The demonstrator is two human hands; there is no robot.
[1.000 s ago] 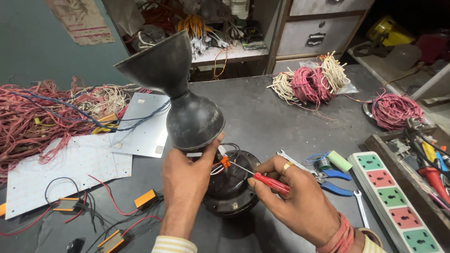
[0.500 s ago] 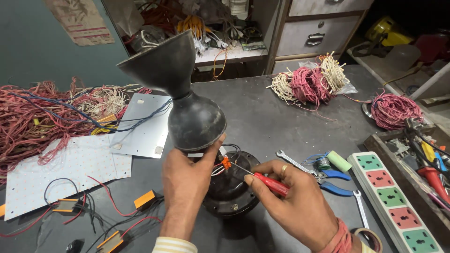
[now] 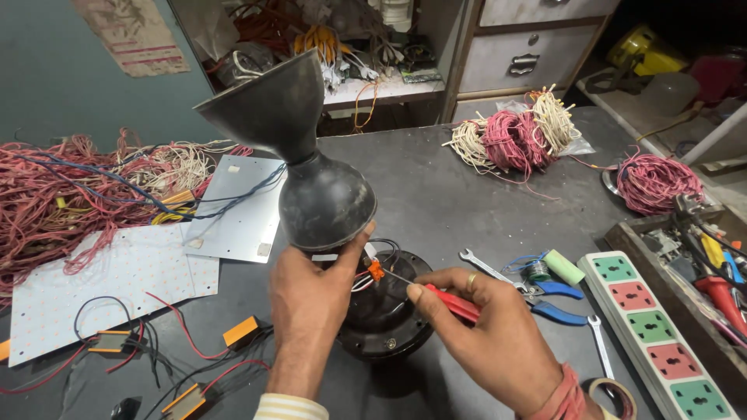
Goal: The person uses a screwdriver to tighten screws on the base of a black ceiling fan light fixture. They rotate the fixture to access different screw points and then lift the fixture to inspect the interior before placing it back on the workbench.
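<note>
The left hand (image 3: 307,311), at lower centre of the frame, is wrapped around the base of a matte black cover (image 3: 299,155). The cover has a rounded bulb below and a flared, funnel-shaped cone above. It is held tilted, cone toward the upper left, lifted just above a round black motor housing (image 3: 385,319) that rests on the dark grey tabletop (image 3: 436,194).

The right hand (image 3: 498,342), lower right of centre, is closed around the red handle of a screwdriver (image 3: 436,299). The thin metal shaft points left to a small orange connector (image 3: 376,270) among black, red and white wires on top of the housing.

To the right of the housing lie a steel spanner (image 3: 486,268), blue-handled pliers (image 3: 556,299), a pale green cylinder (image 3: 562,267) and a long white power strip (image 3: 654,334) with green and red sockets. Coils of red and cream wire (image 3: 513,136) sit in the upper right. Tangled red wire (image 3: 47,202) fills the left edge, beside flat white panels (image 3: 241,210) with a fine dotted surface. Small orange-edged blocks (image 3: 240,332) with leads lie at lower left.
</note>
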